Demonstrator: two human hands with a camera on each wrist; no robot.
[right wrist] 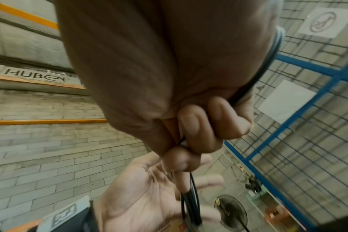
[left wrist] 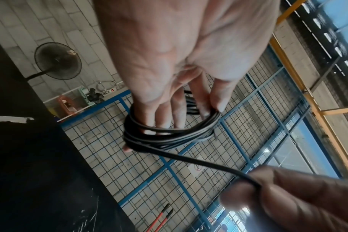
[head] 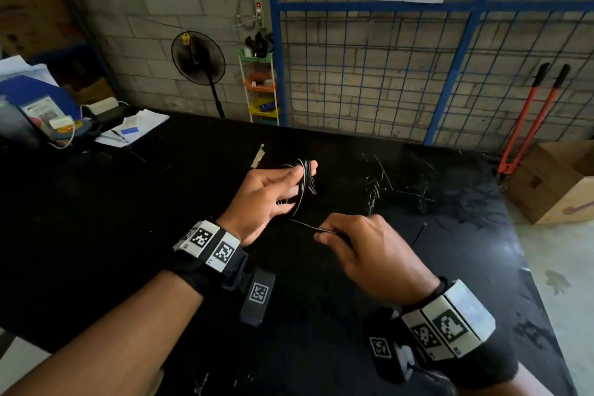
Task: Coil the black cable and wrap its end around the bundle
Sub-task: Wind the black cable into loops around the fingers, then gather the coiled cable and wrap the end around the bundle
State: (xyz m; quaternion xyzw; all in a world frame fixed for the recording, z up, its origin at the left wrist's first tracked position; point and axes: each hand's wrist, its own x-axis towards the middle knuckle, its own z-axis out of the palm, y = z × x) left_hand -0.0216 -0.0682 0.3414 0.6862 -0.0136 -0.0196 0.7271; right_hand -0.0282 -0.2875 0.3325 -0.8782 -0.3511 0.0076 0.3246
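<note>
The black cable (head: 305, 180) is wound in several loops round the fingers of my left hand (head: 289, 183), above the black table. In the left wrist view the coil (left wrist: 169, 138) circles the straight fingers and the thumb pinches it against the index finger of that hand (left wrist: 169, 109). A free strand (head: 305, 224) runs from the coil to my right hand (head: 324, 235), which pinches it between thumb and curled fingers (right wrist: 189, 141). The right wrist view shows the left palm (right wrist: 149, 196) behind the hanging loops (right wrist: 193, 196). The cable's end is hidden in the right fist.
Both hands hover over a black table (head: 160, 202) with thin scraps (head: 385, 190) on its right part. Papers and small devices (head: 128, 128) lie at the far left. Behind stand a blue mesh fence (head: 385, 74) and a fan (head: 197, 58). Red bolt cutters (head: 527, 125) and a cardboard box (head: 553, 183) sit right.
</note>
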